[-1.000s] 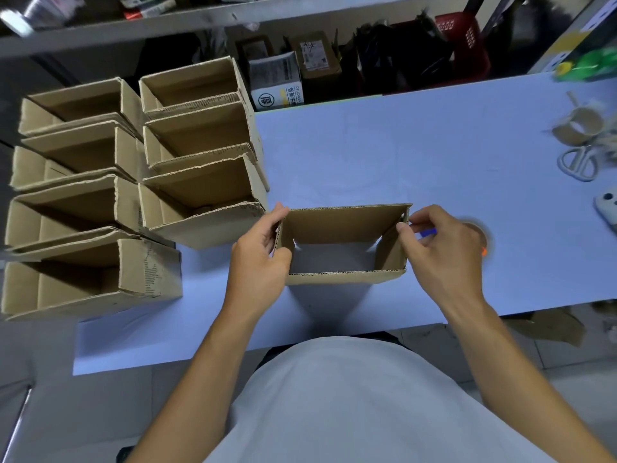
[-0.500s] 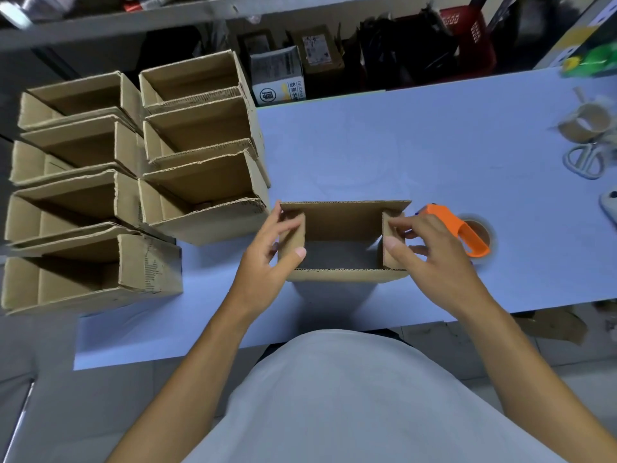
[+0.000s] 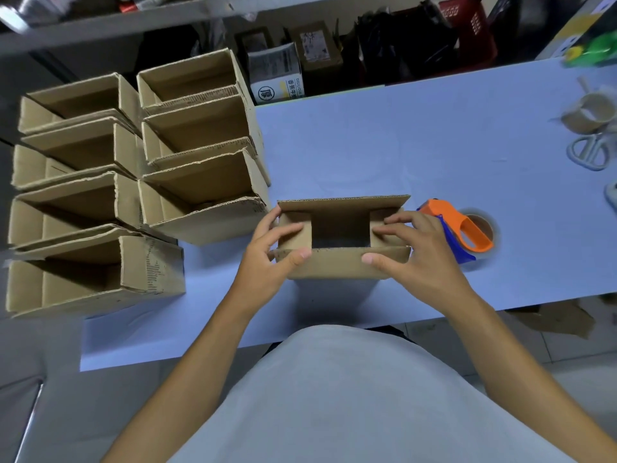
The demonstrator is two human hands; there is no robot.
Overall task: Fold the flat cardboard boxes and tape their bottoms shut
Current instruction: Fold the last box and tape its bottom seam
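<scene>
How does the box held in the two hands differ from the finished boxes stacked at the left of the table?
The box in hand stands alone before the person, gripped by the left hand and right hand; the stacked boxes lie on their sides in two columns, untouched. Its two short flaps are folded inward with a gap between them; the stacked boxes show open mouths. Both are plain brown corrugated cardboard.
</scene>
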